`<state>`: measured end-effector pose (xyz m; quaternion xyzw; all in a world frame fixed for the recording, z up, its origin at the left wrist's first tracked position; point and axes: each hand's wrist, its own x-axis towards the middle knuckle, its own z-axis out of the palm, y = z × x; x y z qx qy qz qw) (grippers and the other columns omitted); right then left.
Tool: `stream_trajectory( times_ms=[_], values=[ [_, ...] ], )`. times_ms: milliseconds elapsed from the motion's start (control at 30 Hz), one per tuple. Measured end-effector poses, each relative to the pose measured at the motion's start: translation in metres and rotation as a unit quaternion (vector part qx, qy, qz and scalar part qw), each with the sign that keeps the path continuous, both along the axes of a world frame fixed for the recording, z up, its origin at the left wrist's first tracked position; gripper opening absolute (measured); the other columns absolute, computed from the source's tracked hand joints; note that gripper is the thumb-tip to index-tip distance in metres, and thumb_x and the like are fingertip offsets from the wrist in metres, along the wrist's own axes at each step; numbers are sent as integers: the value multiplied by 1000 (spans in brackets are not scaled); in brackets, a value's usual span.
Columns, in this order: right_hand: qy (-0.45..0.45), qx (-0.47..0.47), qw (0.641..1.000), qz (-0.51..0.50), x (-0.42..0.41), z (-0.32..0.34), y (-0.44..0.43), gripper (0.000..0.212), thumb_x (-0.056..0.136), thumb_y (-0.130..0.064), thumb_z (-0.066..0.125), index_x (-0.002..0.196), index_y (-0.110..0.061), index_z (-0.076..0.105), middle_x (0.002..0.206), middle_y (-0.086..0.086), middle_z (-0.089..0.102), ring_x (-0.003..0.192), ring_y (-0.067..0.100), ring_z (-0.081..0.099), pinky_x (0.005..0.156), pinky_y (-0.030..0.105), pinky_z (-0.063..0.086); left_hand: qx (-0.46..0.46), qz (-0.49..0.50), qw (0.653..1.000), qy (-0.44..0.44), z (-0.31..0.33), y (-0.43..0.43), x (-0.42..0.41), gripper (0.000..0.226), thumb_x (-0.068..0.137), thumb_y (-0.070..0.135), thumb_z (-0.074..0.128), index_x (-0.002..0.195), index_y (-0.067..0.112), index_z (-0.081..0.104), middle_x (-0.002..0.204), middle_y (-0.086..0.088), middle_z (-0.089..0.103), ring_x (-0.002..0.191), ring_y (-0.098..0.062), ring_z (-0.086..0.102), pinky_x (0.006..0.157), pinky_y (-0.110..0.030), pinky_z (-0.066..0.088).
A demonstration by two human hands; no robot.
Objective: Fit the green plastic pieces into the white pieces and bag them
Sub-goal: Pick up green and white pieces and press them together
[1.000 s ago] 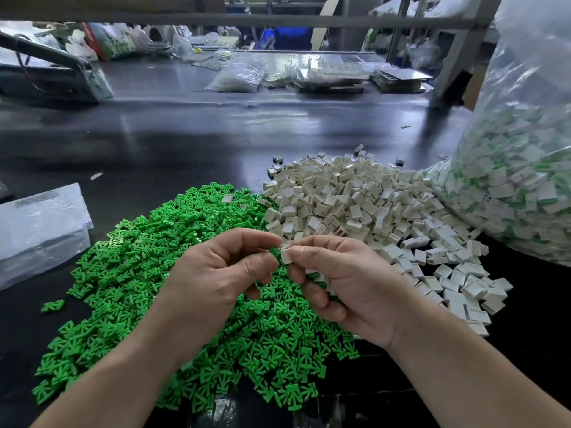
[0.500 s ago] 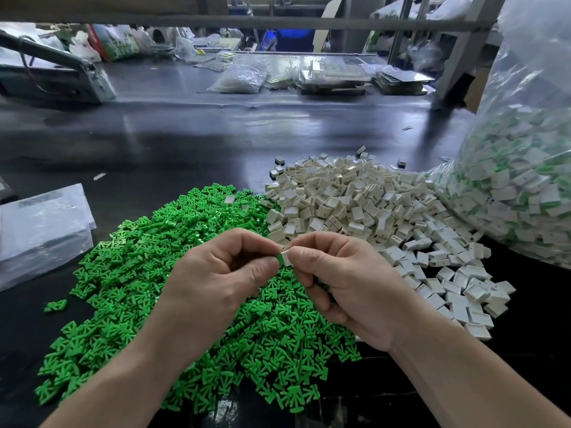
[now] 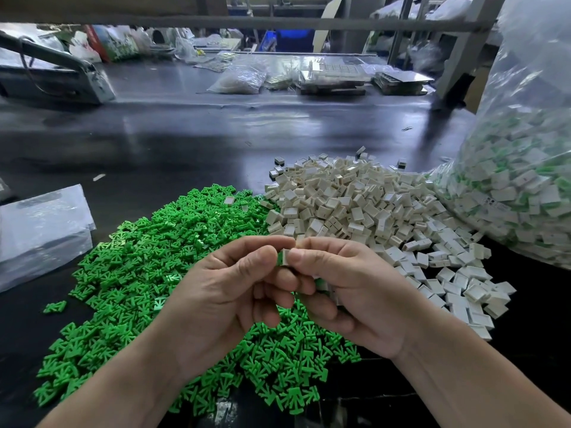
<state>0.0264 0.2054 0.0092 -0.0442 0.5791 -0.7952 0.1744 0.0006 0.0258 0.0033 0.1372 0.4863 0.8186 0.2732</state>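
Note:
A heap of green plastic pieces [image 3: 148, 257] covers the dark table at front left. Beside it, at centre right, lies a heap of white pieces [image 3: 355, 208]. My left hand [image 3: 225, 301] and my right hand [image 3: 349, 288] meet above the green heap. Between their thumbs and forefingers they pinch one white piece [image 3: 285, 257] with a green piece [image 3: 280, 258] mostly pushed into its left side. My right hand also holds a few more pieces in its curled fingers, mostly hidden. A big clear bag [image 3: 522, 193] of joined white-and-green pieces stands at the right.
A flat stack of clear plastic bags [image 3: 40, 230] lies at the left edge. Across the table's far side sit a grey machine [image 3: 52, 75], small filled bags [image 3: 238, 78] and stacked trays [image 3: 333, 78]. A metal bar [image 3: 247, 23] crosses overhead.
The green piece has gone further into the white piece, so less green shows between my fingertips. Both hands stay in the same place above the green heap.

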Motion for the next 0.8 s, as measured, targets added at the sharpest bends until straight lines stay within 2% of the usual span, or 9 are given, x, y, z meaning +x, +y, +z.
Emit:
stream_trajectory(
  times_ms=[100,167,333,467,567,633,733,800],
  values=[
    [-4,9,1000,14,0,0,2,14,85,-25,64,72,-20,68,65,2,52,38,7,37,32,14,26,12,-23,999,-28,0,0,0,44,65,29,90,102,11,74,71,-11,69,56,-17,65,44,-22,51],
    [-14,4,1000,24,0,0,3,10,85,-23,64,79,-15,65,66,3,52,38,7,37,31,14,27,17,-30,999,-39,0,-1,1,42,64,29,90,99,12,74,68,-11,68,53,-17,63,43,-23,50],
    [-30,-4,998,52,2,2,3,12,85,-20,63,86,-10,57,65,5,50,38,6,36,31,14,25,9,-33,999,-34,0,0,2,38,62,28,92,90,11,70,59,-11,61,43,-18,57,40,-23,48],
    [-12,-31,998,45,3,2,0,16,88,-20,62,92,-5,57,70,9,50,38,6,36,31,14,26,40,-21,999,-23,-2,3,3,41,66,32,89,96,10,71,61,-12,62,48,-19,59,43,-25,50],
    [1,-52,998,34,4,2,-2,15,89,-21,62,89,-6,58,70,9,48,37,6,37,32,14,27,83,-35,995,-32,-2,4,3,41,73,33,84,103,8,70,65,-12,64,52,-20,62,46,-26,54],
    [8,-55,998,33,4,2,-3,14,89,-21,61,86,-7,58,69,9,49,37,6,37,32,14,26,93,-36,995,-31,-4,4,2,36,73,26,85,101,9,71,65,-12,65,52,-19,63,46,-26,54],
    [9,-44,999,26,4,2,-2,17,88,-21,62,95,-5,60,67,7,48,37,7,37,32,14,27,86,-28,996,-15,-5,5,3,32,73,22,85,98,9,71,64,-11,65,50,-19,63,45,-26,53],
    [12,-41,999,20,5,1,-4,15,88,-21,62,89,-6,60,69,9,48,38,7,36,32,15,26,75,-12,997,9,-6,5,3,30,74,23,83,97,8,71,63,-12,66,50,-19,63,45,-26,53]
  ],
)
